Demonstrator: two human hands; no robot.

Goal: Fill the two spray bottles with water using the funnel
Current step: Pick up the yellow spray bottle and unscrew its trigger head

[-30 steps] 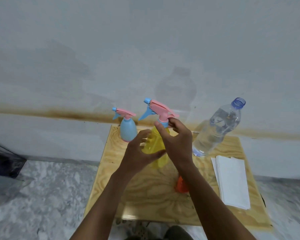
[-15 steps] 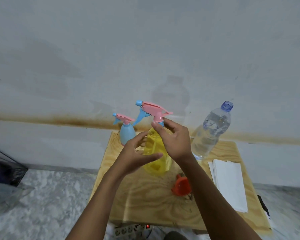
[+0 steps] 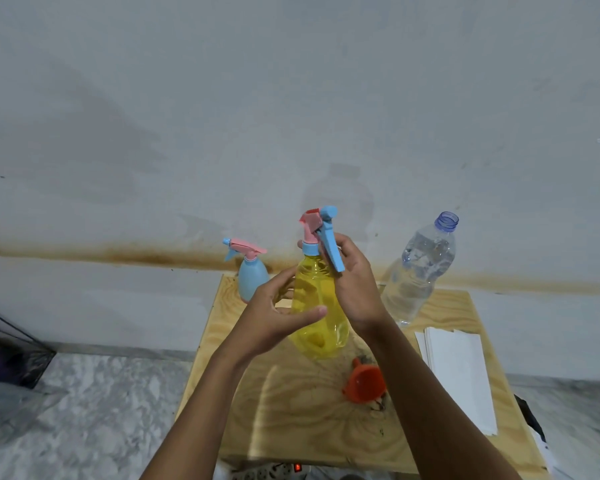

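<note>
A clear yellow spray bottle (image 3: 317,306) is held above the wooden table (image 3: 291,417). My left hand (image 3: 274,317) wraps its body from the left. My right hand (image 3: 355,282) grips its neck just under the pink and blue trigger head (image 3: 321,230), whose nozzle now points toward me. A small blue spray bottle (image 3: 250,278) with a pink trigger stands at the table's back left. An orange funnel (image 3: 362,384) lies on its side near the table's middle. An uncapped clear water bottle (image 3: 418,271), mostly full, stands at the back right.
A stack of white paper sheets (image 3: 459,372) lies along the table's right side. A stained grey wall rises close behind the table. A power strip (image 3: 274,471) shows under the front edge, and a dark object (image 3: 7,355) sits on the marble floor at left.
The trigger head has turned around on the yellow bottle, from pointing left to pointing toward me, with my right hand twisting at the neck. My left hand keeps holding the body.
</note>
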